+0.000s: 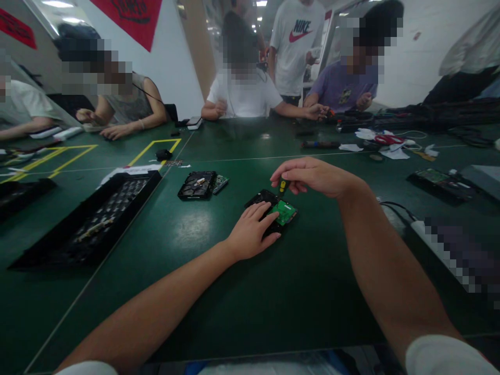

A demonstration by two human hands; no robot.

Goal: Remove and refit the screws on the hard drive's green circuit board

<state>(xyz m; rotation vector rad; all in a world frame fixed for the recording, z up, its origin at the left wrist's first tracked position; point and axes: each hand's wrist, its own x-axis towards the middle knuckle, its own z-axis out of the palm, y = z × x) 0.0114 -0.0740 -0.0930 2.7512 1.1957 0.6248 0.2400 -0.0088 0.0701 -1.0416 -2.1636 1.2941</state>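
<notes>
A black hard drive (258, 198) with a green circuit board (286, 212) facing up lies on the dark green table. My left hand (253, 229) rests on the drive with its fingers spread flat, the fingertips touching the casing and the board's edge. Above the far side of the board, my right hand (312, 176) is closed around a screwdriver (283, 186) with a black and yellow handle. The handle stands nearly upright; its tip is too small to make out against the drive.
Left of the drive sit another hard drive (197, 185) and a loose circuit board (221, 184). A long black tray (94, 219) with small metal parts lies further left. At right are a device with a board (439, 185) and a cable (398, 205). People sit across the table.
</notes>
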